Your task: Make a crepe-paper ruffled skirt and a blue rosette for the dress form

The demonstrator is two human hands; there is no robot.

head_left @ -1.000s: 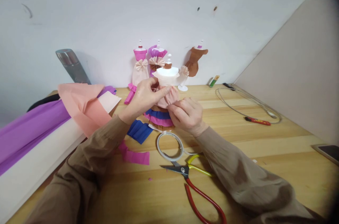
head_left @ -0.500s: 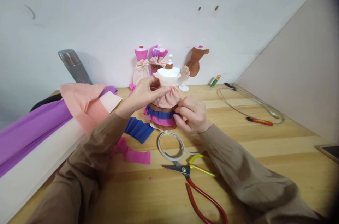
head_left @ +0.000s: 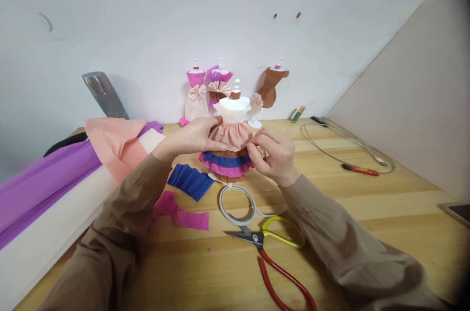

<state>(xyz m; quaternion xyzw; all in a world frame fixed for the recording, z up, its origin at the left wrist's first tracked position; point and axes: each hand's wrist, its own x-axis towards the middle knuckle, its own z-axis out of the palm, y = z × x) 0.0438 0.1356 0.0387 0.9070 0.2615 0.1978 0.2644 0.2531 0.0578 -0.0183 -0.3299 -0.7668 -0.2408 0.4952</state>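
Observation:
A small white mannequin (head_left: 234, 105) stands on the wooden table (head_left: 330, 188), dressed in a layered crepe-paper skirt. The top layer is a peach ruffle (head_left: 231, 134), with blue, pink and brown layers (head_left: 225, 163) under it. My left hand (head_left: 193, 137) lies against the left side of the peach ruffle, fingers pressed on it. My right hand (head_left: 273, 154) pinches the right end of the same ruffle between thumb and fingertips.
Three dressed mannequins (head_left: 218, 88) stand at the wall behind. A tape ring (head_left: 237, 203) and red-and-yellow scissors (head_left: 271, 252) lie near me. Blue (head_left: 190, 181) and pink (head_left: 183, 213) paper pieces lie left of them, paper rolls (head_left: 55, 179) far left, cables and a red tool (head_left: 358, 170) right.
The mannequin has come down and stands lower on the table. My right hand moved from under the skirt up to the right end of the peach ruffle. My left hand lowered slightly.

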